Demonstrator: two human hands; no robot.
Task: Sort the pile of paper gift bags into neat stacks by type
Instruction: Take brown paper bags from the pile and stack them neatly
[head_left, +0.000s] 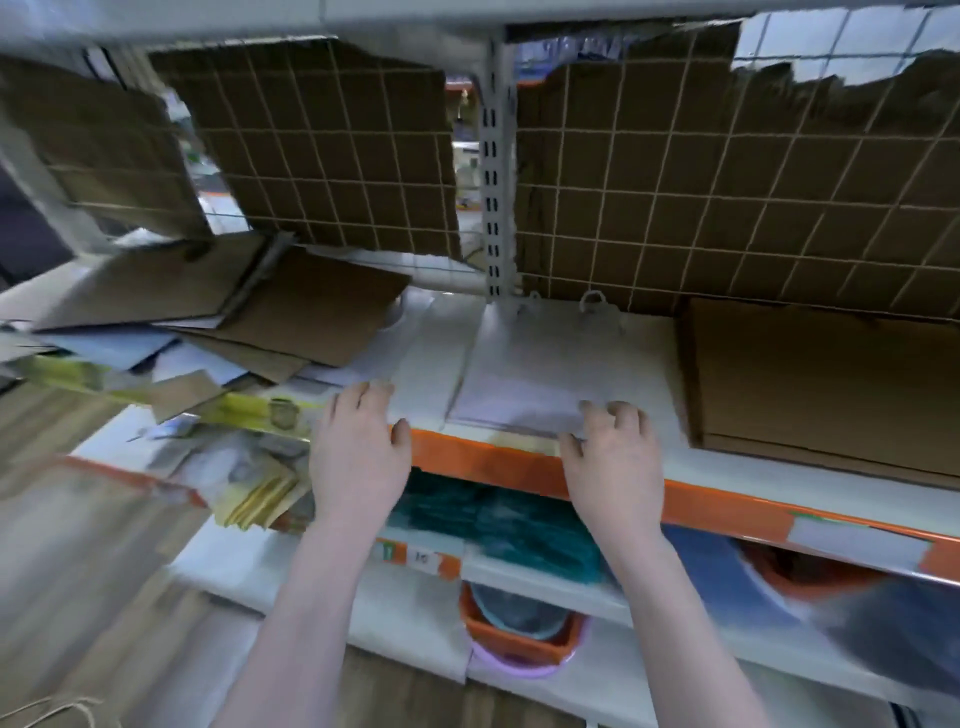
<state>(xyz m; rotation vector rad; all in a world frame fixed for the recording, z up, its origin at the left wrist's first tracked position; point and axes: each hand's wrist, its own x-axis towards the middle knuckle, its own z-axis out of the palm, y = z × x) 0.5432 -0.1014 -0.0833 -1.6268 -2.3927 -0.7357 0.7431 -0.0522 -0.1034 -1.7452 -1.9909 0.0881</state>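
— Both forearms reach up from the bottom of the view toward the shelf (519, 462), the one with the orange front edge. Where do the hands end up?

— On the white paper bags. The left hand (358, 447) lies flat, fingers straight, on the left white stack (421, 353), its thumb over the orange lip. The right hand (613, 452) rests at the near edge of the right white stack (561, 358), fingers bent at the knuckles. Whether that grip has closed on the top bag or only presses it, I cannot tell; the frame is blurred there.

— Which way do those bags lie?

— Flat, long axis running away from the person, with the cord handles (595, 301) at the far end against the wire grid backing. So the near edge is what sits under the fingertips, and the right hand is the nearer one to that stack.

— And the unsorted part?

— The jumbled pile (208, 332) is to the left of the left hand: brown kraft sheets tilted over pale blue, white and yellow printed ones, edges pointing every way. A tidy stack of brown bags (821, 379) sits to the right, just beside the white stack.

— Materials?

— Smooth matte white paper, rougher brown kraft, thin twisted cord. My guess is the next move squares the white stacks, or reaches leftward into the pile.
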